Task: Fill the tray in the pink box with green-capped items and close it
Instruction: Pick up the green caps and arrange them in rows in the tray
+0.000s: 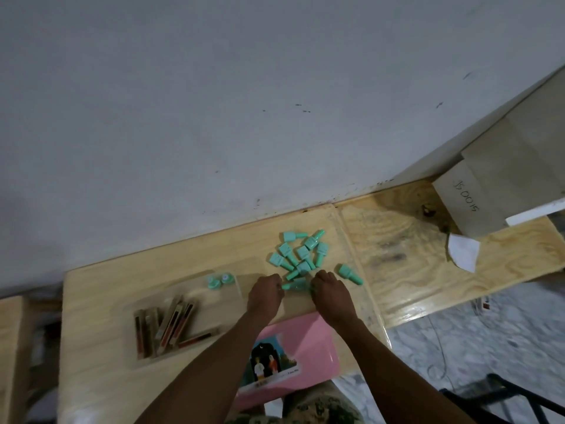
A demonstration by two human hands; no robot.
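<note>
On the pale wooden worktop (101,301), towards its left end, lies a clear plastic tray (134,304) with slim brown-and-red tubes (171,327) loose in it; at its far right corner sit two round mint-green pieces (218,281), too blurred to name.

Right of the tray, the left hand (264,290) has its fingers curled onto one end of a mint-green capped bottle (295,284) lying crosswise, and the right hand (330,293) pinches the other end; both seem to grip this one item, though blur hides the fingertips. Just beyond the hands, nearer the far edge, is a heap of mint-green capped bottles (301,252), touching and overlapping; one more lone green bottle (350,273) lies just right of the right hand.

The pink cardboard box (305,338) with a printed picture rests at the near edge under the forearms; it looks flat, and I cannot tell whether it is open; no tray shows inside it.

These bottles look small, light and stiff, with smooth plastic likely to slip or roll; the squarer body probably gives a surer pinch than the narrow cap, and one at a time should avoid scattering the heap.

At the right end stand a grey cardboard carton (504,179) with handwriting and a white scrap of paper (463,250).
</note>
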